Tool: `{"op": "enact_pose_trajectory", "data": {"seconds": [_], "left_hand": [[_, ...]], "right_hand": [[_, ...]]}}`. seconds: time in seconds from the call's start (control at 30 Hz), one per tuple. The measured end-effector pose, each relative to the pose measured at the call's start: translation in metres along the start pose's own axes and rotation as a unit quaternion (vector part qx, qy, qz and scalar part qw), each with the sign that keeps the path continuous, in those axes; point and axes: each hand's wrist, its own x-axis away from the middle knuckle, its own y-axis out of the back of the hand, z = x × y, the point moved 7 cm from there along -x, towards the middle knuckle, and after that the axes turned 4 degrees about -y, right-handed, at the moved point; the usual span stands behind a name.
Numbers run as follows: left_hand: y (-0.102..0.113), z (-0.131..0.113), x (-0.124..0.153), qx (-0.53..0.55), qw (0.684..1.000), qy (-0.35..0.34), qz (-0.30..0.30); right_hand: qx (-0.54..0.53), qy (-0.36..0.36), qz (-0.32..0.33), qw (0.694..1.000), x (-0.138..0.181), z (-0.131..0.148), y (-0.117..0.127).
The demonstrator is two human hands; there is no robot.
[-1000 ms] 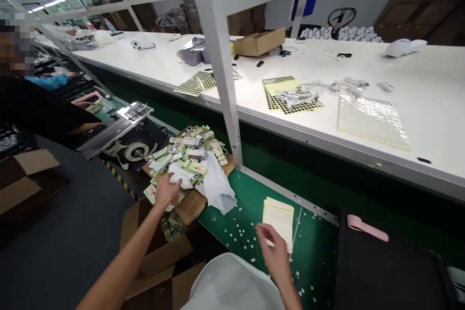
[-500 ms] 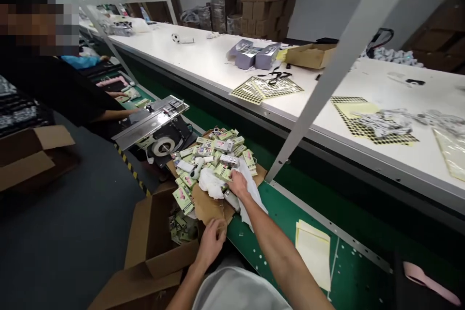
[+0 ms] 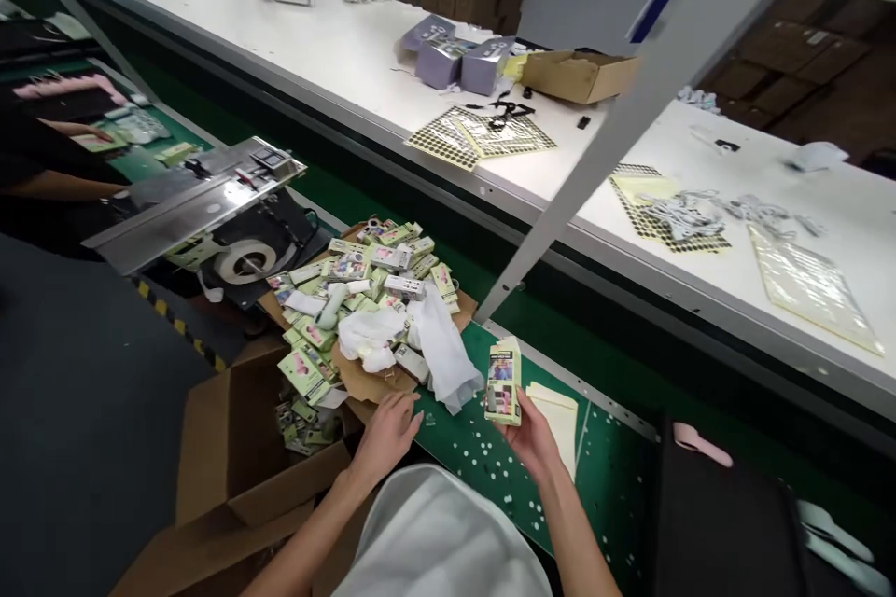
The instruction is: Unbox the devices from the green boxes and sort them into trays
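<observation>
My right hand (image 3: 530,432) is closed on a small pale green product box (image 3: 503,383), held upright above the green belt (image 3: 483,457). My left hand (image 3: 385,435) rests with fingers spread on the edge of a brown cardboard sheet (image 3: 371,384). That sheet carries a heap of several similar small green boxes (image 3: 364,275) mixed with white cloths (image 3: 438,350). A stack of pale yellow sheets (image 3: 556,410) lies on the belt just right of my right hand.
An open cardboard box (image 3: 231,457) holding more small boxes stands below the heap. A tape machine (image 3: 210,215) sits left of it, with another person's arm (image 3: 63,191) beyond. The white bench (image 3: 364,47) holds dotted sticker sheets (image 3: 476,135), purple boxes (image 3: 455,61) and a cardboard tray (image 3: 578,75). A pink item (image 3: 702,444) lies on a dark mat.
My right hand has left the heap and come back toward me holding one green box. My left hand has stayed at the cardboard edge. The view has tilted down and left.
</observation>
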Motion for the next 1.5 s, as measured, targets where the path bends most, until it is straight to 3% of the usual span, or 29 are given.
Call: {"op": "enact_pose_trajectory", "data": {"seconds": [0.1, 0.2, 0.27, 0.33, 0.4, 0.43, 0.57, 0.7, 0.9, 1.03, 1.13, 1.2, 1.37, 1.5], "left_hand": [[-0.017, -0.017, -0.003, 0.022, 0.998, 0.040, 0.041], [-0.045, -0.044, -0.011, 0.167, 0.978, 0.105, 0.069], [-0.069, -0.069, -0.017, 0.322, 0.930, 0.153, 0.086], [-0.091, -0.097, -0.023, 0.463, 0.861, 0.190, 0.090], [-0.108, -0.124, -0.029, 0.554, 0.804, 0.191, 0.099], [-0.114, -0.137, -0.030, 0.573, 0.791, 0.183, 0.115], [-0.141, -0.168, -0.028, 0.524, 0.815, 0.163, 0.190], [-0.168, -0.172, -0.022, 0.539, 0.804, 0.212, 0.136], [-0.198, -0.176, -0.007, 0.576, 0.764, 0.275, 0.099], [-0.206, -0.176, -0.004, 0.579, 0.748, 0.308, 0.102], [-0.208, -0.175, -0.005, 0.573, 0.742, 0.323, 0.131], [-0.208, -0.176, -0.005, 0.575, 0.733, 0.327, 0.159], [-0.194, -0.190, -0.004, 0.596, 0.723, 0.299, 0.182], [-0.175, -0.206, -0.007, 0.569, 0.768, 0.233, 0.179]], "right_hand": [[-0.038, -0.007, 0.030, 0.999, 0.025, -0.003, 0.004], [-0.052, -0.023, 0.051, 0.997, 0.044, -0.001, 0.002], [-0.046, -0.030, 0.044, 0.998, 0.056, 0.005, 0.007], [-0.024, -0.029, 0.032, 0.999, 0.067, 0.013, 0.016], [0.015, -0.022, 0.029, 0.999, 0.079, 0.023, 0.028], [0.032, -0.017, 0.028, 0.999, 0.085, 0.028, 0.034], [0.022, -0.014, -0.006, 1.000, 0.104, 0.039, 0.067], [-0.014, 0.062, -0.074, 0.995, 0.118, 0.047, 0.100], [0.103, 0.215, -0.204, 0.949, 0.133, 0.068, 0.125], [0.159, 0.290, -0.154, 0.931, 0.143, 0.093, 0.103], [0.188, 0.311, -0.083, 0.928, 0.150, 0.106, 0.081], [0.194, 0.318, -0.070, 0.925, 0.152, 0.111, 0.077], [0.086, 0.292, -0.101, 0.947, 0.140, 0.108, 0.103], [-0.046, 0.231, -0.097, 0.967, 0.124, 0.095, 0.128]]}}
